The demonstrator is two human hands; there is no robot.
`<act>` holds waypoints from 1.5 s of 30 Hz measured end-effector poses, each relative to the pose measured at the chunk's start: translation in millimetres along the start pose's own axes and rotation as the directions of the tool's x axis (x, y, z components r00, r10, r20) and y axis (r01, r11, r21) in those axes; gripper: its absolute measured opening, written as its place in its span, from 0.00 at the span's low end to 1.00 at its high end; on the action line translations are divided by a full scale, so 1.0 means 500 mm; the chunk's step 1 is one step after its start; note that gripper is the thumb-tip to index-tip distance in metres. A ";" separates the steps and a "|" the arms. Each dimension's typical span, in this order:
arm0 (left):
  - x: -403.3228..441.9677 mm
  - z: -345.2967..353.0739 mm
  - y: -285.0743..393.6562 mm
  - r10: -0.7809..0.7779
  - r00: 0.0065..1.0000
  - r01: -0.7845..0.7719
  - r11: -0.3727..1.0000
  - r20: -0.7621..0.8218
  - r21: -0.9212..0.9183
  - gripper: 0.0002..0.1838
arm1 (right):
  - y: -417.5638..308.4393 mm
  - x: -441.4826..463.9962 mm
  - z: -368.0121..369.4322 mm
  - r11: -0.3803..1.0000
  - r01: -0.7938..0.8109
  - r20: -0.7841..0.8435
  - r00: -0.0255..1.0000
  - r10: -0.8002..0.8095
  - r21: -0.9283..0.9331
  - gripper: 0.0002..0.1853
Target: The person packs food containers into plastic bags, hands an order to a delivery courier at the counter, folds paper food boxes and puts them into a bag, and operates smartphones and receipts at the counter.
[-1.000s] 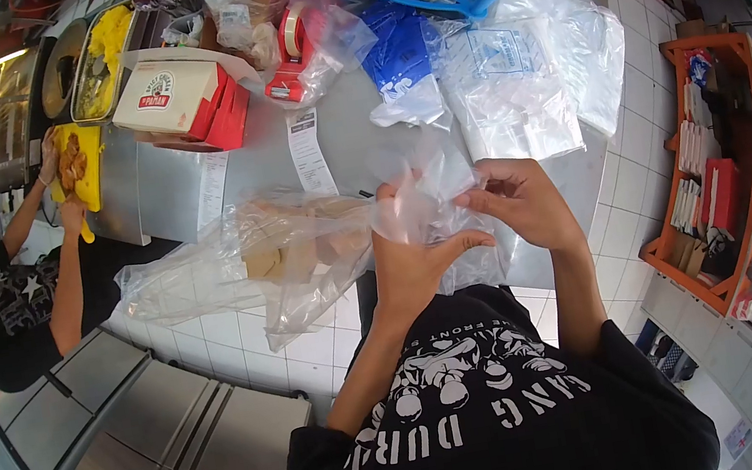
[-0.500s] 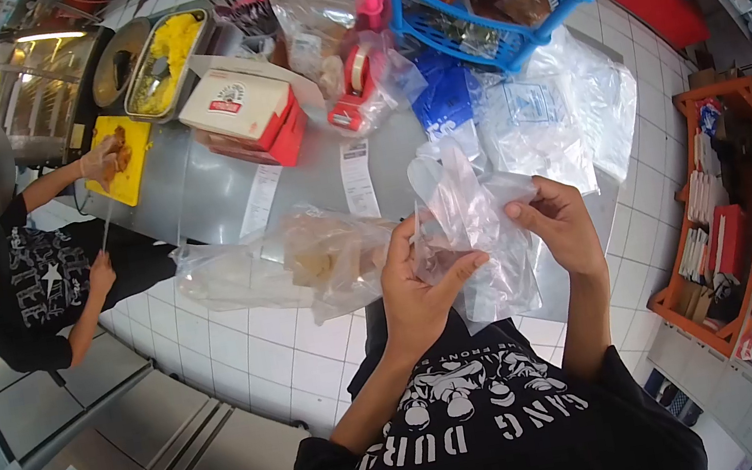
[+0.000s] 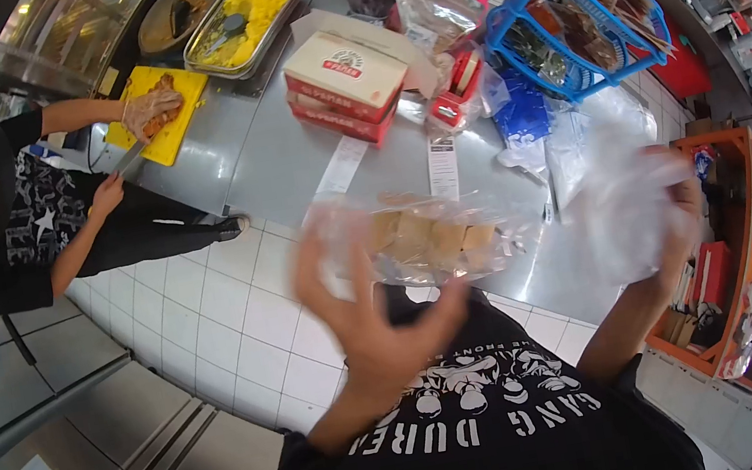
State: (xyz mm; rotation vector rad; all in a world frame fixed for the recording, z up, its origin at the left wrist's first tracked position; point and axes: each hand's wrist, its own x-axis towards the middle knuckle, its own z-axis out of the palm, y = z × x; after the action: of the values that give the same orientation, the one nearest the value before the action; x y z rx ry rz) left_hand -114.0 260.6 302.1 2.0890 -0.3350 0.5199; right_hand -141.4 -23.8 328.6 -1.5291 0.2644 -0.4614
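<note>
My left hand (image 3: 366,325), blurred by motion, has its fingers spread and holds nothing that I can see. It hovers over the near edge of the counter, just left of a clear plastic bag (image 3: 436,240) with several tan, squarish pieces inside. Whether the fingertips touch that bag I cannot tell. Out to the right, my right hand (image 3: 684,221) is closed on a thin, crumpled clear plastic bag (image 3: 624,215), also smeared by motion. The bag hides part of those fingers.
Red-and-white boxes (image 3: 346,77), paper slips (image 3: 442,165), a red tape dispenser (image 3: 457,94) and blue plastic (image 3: 519,114) lie on the metal counter (image 3: 270,153). A blue basket (image 3: 560,29) stands behind. At left, a co-worker holds a knife (image 3: 131,158) at a yellow board (image 3: 185,117).
My hands have parted: the left one opened and went left, the right one carried the clear bag right. The view shifted, and the bag with tan pieces now shows between my hands.
</note>
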 end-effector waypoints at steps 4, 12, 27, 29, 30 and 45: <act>-0.005 -0.036 -0.224 -0.496 0.828 0.515 0.857 0.264 -0.005 0.23 | 0.083 -0.109 0.158 0.591 0.275 0.224 0.961 -0.159 -0.759 0.19; -0.077 0.035 -0.225 -0.338 0.936 0.342 0.812 0.096 -0.473 0.03 | 0.379 -0.032 0.461 0.357 0.458 0.576 0.715 0.396 -0.814 0.18; -0.045 0.030 -0.247 -0.429 0.892 0.416 0.648 0.146 -0.638 0.04 | 0.173 0.096 0.188 0.730 -0.433 0.254 0.740 0.623 -0.529 0.23; -0.052 0.026 -0.241 -0.428 0.884 0.445 0.646 0.188 -0.620 0.06 | 0.389 0.152 0.139 0.494 -0.303 -0.009 0.859 0.512 -0.815 0.25; -0.057 0.018 -0.237 -0.390 0.892 0.444 0.665 0.229 -0.600 0.06 | 0.521 0.127 0.144 0.406 -0.218 0.005 0.876 0.482 -0.888 0.27; 0.015 0.056 -0.224 -0.420 0.759 0.650 0.445 0.498 -0.616 0.07 | 0.152 0.164 0.150 0.951 -0.267 0.264 0.939 0.221 0.153 0.16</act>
State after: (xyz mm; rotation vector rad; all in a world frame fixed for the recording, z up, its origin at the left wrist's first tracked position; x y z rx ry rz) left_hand -52.8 296.4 210.5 1.2709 0.0093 -0.3106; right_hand -25.8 5.1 265.8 -1.3309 0.2099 -0.0938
